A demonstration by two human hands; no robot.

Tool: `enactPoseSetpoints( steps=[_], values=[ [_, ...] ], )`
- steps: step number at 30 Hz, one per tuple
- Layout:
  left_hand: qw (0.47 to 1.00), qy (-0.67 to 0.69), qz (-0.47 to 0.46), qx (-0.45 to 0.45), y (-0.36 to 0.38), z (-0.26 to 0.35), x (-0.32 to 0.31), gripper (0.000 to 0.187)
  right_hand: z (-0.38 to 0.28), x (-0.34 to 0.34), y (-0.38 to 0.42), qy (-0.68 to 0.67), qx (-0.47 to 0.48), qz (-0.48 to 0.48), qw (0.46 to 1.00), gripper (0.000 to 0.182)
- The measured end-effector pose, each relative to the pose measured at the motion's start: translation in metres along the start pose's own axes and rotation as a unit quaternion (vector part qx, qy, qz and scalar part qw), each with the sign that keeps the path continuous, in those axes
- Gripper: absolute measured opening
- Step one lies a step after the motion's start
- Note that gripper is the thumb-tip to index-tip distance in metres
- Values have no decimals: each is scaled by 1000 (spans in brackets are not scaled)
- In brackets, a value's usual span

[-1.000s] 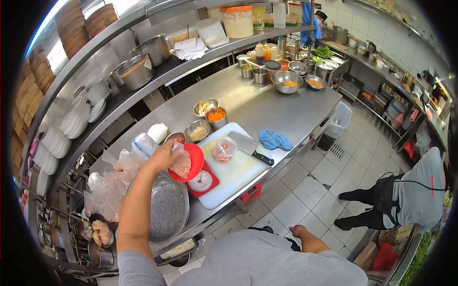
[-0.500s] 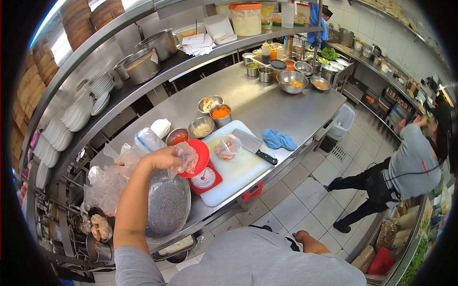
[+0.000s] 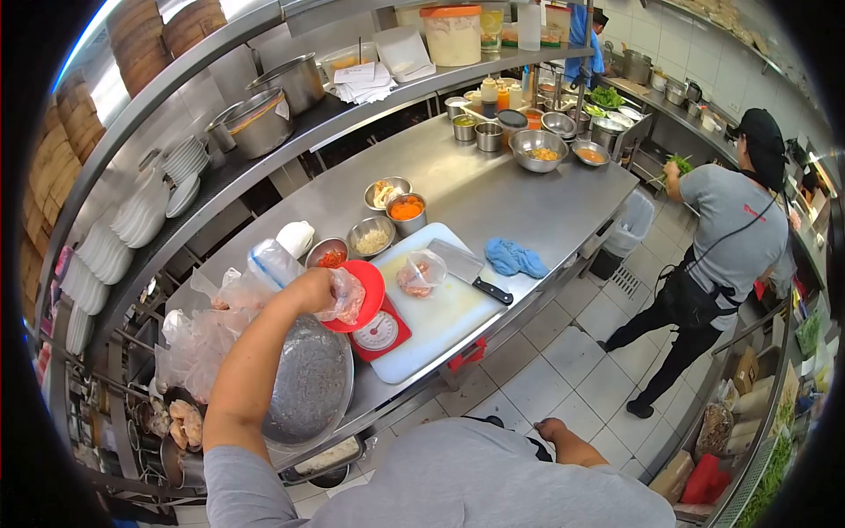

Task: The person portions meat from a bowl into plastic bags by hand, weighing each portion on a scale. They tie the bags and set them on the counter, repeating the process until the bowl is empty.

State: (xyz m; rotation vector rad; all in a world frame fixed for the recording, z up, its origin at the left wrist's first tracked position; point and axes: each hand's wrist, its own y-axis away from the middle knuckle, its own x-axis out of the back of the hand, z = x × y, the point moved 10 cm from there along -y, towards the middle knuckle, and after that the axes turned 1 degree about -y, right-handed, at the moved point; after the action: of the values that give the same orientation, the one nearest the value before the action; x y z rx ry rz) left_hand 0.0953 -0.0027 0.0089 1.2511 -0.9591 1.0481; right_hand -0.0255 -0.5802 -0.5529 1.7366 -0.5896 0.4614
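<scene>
My left hand [image 3: 314,291] is closed on the gathered top of a clear plastic bag of pinkish minced meat [image 3: 345,297]. The bag rests on the red pan [image 3: 374,290] of a red kitchen scale [image 3: 378,332]. To its right, a second clear bag of meat [image 3: 420,275] lies on the white cutting board [image 3: 440,326], beside a black-handled cleaver [image 3: 458,262]. A wide metal bowl [image 3: 308,378], with wet residue inside, stands below my left forearm. Down by my side, away from the table, is my right hand [image 3: 551,429]; its fingers are mostly hidden.
Crumpled clear bags [image 3: 207,343] are heaped left of the bowl. Behind the scale stand a bowl of chopped red pieces [image 3: 330,253] and a pot of orange pieces [image 3: 407,209]. A blue cloth [image 3: 515,257] lies by the cleaver. A co-worker [image 3: 731,220] stands at right holding greens.
My left hand has shifted slightly left, still gripping the bag on the scale. The co-worker has turned and straightened, and a bunch of greens now shows in their hand.
</scene>
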Motion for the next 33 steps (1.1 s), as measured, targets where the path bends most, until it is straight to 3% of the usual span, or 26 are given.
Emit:
enactPoseSetpoints(
  steps=[1,3,10,22,25,29,33],
  values=[
    [1000,1,-1,0,-2,3,-2,22,-3,3,3,1,-1,-1,1000,60],
    [989,-140,-30,35,-8,8,-10,23,-5,5,12,-11,-21,-10,1000,59],
    [974,-216,-36,55,2,30,-17,20,-2,2,30,-41,-46,-7,998,59],
    [992,-114,-12,60,3,2,7,19,24,-18,26,-19,-53,-1,998,61],
    [999,-32,-5,36,4,-4,15,17,24,-16,29,-36,-59,1,998,62],
    [994,62,18,91,6,-34,4,22,22,-15,26,-37,-53,-7,998,62],
    [982,165,-19,89,6,-40,-10,26,21,-19,2,2,-5,26,1000,58]
  ],
)
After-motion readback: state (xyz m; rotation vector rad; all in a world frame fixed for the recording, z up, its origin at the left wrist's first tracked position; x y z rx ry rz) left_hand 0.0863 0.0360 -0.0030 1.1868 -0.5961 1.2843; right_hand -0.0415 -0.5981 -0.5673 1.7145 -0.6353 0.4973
